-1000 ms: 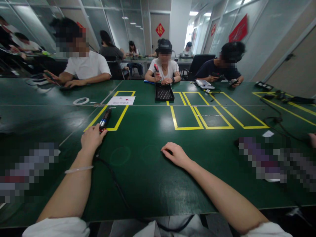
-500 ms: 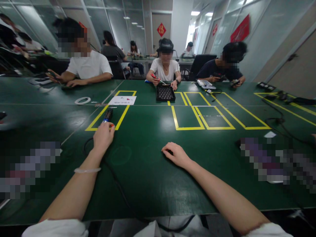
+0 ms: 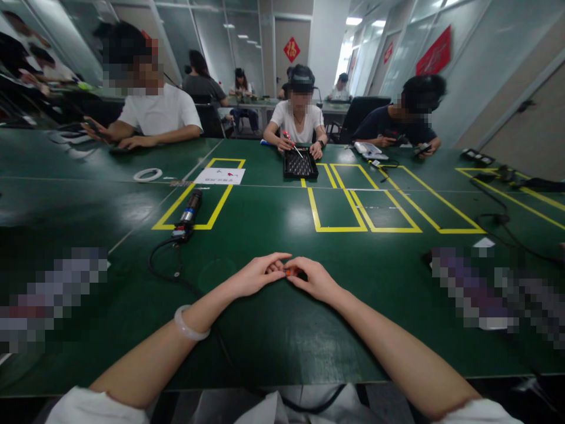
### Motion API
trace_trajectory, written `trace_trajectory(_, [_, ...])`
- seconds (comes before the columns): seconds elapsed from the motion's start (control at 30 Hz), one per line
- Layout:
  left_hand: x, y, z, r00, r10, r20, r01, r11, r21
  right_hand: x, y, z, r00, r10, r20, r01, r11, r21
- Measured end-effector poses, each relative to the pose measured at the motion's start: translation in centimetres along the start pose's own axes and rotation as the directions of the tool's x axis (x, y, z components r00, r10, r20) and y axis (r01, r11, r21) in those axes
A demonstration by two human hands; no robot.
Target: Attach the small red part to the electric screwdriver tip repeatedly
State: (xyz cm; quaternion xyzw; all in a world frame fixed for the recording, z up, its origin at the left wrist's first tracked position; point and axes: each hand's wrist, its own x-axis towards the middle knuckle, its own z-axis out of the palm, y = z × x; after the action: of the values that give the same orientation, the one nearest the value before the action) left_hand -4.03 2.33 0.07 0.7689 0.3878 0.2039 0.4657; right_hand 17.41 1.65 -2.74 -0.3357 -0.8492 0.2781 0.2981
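The left hand (image 3: 256, 275) and right hand (image 3: 315, 279), half-curled, meet fingertip to fingertip above the desk (image 3: 273, 341) at a tiny orange piece (image 3: 288, 272) — mostly hidden; which hand pinches it is unclear. Beyond, a black tool (image 3: 189, 212) crosses yellow tape (image 3: 222, 206).

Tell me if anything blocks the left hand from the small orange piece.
Nothing visible does: the left hand has its thumb right beside the small orange piece, at the fingertips of the right hand; contact is unclear.

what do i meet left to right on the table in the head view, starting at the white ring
White ring, black-and-silver tool, left hand, small orange piece, right hand, white slip.
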Motion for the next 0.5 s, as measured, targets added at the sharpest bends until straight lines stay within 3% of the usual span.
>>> trace_trajectory(0.33, [0.16,-0.38,0.29,1.000,-0.002,-0.021,0.001,0.998,-0.058,0.07,-0.05,-0.15,0.999,0.049,0.009,-0.049,0.998,0.027])
trace_trajectory(0.5, [-0.02,0.39,0.48,0.997,0.032,-0.067,-0.030,0.999,0.025,0.00,0.15,-0.19,0.997,0.068,-0.036,-0.066,0.995,0.072])
